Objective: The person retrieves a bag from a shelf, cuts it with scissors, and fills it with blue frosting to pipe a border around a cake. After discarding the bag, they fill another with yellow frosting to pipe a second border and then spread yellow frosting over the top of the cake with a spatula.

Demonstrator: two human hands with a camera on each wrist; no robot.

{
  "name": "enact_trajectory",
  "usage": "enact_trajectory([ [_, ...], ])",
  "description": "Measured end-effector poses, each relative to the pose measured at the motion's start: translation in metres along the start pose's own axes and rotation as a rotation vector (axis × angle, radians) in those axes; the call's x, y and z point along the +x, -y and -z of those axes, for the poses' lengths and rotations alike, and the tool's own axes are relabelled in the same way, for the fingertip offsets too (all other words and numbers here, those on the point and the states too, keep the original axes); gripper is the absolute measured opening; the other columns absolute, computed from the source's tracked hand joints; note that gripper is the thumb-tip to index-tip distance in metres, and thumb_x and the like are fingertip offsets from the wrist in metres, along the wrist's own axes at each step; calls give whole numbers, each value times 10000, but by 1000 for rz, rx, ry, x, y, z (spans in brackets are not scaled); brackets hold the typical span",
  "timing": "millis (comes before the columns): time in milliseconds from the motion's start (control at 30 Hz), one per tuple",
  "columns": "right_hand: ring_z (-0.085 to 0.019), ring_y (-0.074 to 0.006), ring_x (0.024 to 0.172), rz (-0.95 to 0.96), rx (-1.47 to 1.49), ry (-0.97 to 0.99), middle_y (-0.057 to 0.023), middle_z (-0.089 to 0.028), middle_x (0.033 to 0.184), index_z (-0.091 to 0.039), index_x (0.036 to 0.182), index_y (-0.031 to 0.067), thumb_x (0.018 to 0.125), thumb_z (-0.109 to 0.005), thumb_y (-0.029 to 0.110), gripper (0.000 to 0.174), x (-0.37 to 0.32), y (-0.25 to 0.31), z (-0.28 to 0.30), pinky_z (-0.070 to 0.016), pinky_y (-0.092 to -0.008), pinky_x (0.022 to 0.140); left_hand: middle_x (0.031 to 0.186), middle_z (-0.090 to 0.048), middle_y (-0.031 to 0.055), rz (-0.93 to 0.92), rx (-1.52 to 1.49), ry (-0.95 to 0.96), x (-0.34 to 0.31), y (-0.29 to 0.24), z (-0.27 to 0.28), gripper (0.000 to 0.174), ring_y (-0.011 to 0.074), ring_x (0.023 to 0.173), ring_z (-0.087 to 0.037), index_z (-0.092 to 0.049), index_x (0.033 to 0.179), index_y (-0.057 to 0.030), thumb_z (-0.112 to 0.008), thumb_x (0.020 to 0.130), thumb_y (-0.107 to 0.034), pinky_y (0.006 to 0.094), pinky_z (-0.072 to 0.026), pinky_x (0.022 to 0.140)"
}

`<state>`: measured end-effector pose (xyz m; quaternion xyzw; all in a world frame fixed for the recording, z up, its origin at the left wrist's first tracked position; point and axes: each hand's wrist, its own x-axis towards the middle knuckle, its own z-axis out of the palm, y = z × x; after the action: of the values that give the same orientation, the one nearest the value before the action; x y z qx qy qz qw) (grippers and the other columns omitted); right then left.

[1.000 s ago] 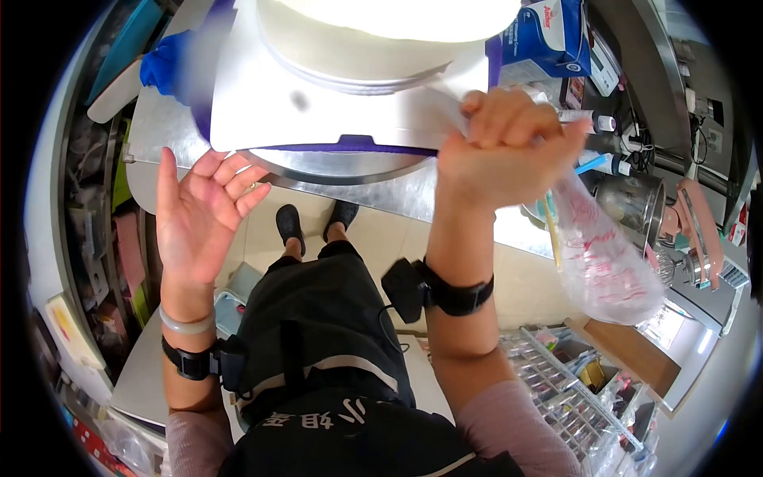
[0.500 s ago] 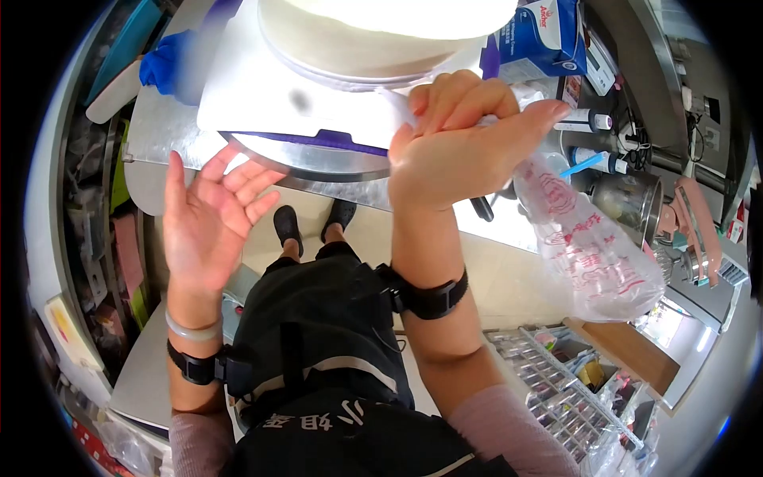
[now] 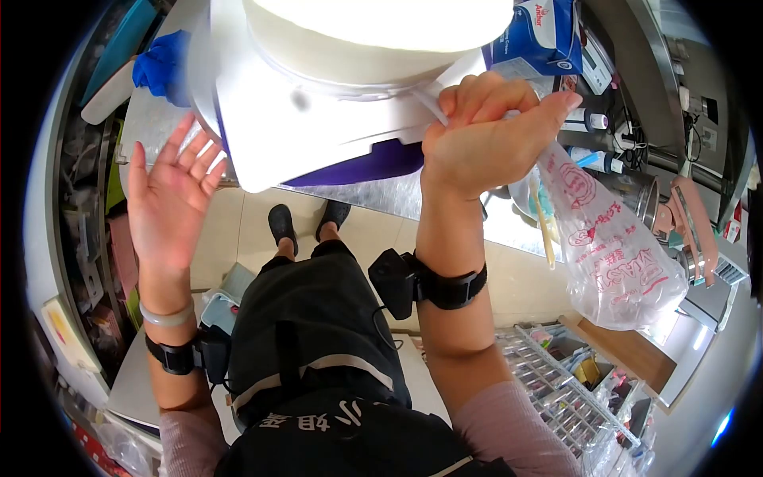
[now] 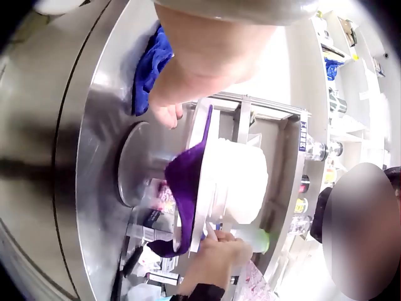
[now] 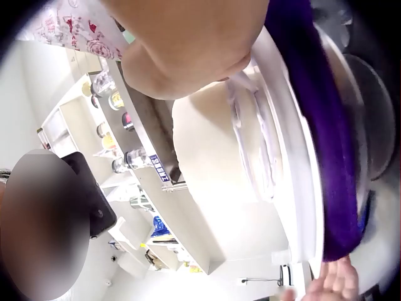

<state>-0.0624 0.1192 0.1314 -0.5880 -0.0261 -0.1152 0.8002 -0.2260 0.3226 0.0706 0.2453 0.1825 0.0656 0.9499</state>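
A round, smooth white cake (image 3: 373, 52) sits on a white cake board (image 3: 310, 131), with a purple cloth (image 3: 358, 163) beneath the board and a metal turntable stand (image 4: 133, 166) below. My right hand (image 3: 493, 131) grips the twisted neck of a clear piping bag (image 3: 612, 246) with red print. Its narrow end reaches the foot of the cake, where pale lilac piped lines (image 5: 241, 116) run round the base. On the other side my left hand (image 3: 175, 191) is palm up with fingers extended, its fingertips right at the rim of the turntable and board.
Beyond the left hand lies a blue cloth (image 3: 161, 71) on the metal worktop. At the right stand a blue Anchor carton (image 3: 540, 40), small bottles (image 3: 584, 121), a bowl with a wooden stick (image 3: 543, 222) and a pink mixer (image 3: 691, 222). Stocked shelves (image 3: 95, 238) line the left.
The cake board has turned, so one corner now points toward me. My right hand swung left with the piping bag, then back right. My left hand has shifted left and away from me.
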Motion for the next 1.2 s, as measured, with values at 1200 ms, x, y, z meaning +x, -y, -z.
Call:
enact_trajectory([
  [1200,-222,-142,349,83,160,-83,-34,-238,369,-226,423,121,911,-229,577,668,-41,-1,-28,-243,-257,375,1243,-483,175,298,-236,17,-28,81,-54,291,309,1166,-445,-474,1069,-57,-358,848,-206,377,-348,957],
])
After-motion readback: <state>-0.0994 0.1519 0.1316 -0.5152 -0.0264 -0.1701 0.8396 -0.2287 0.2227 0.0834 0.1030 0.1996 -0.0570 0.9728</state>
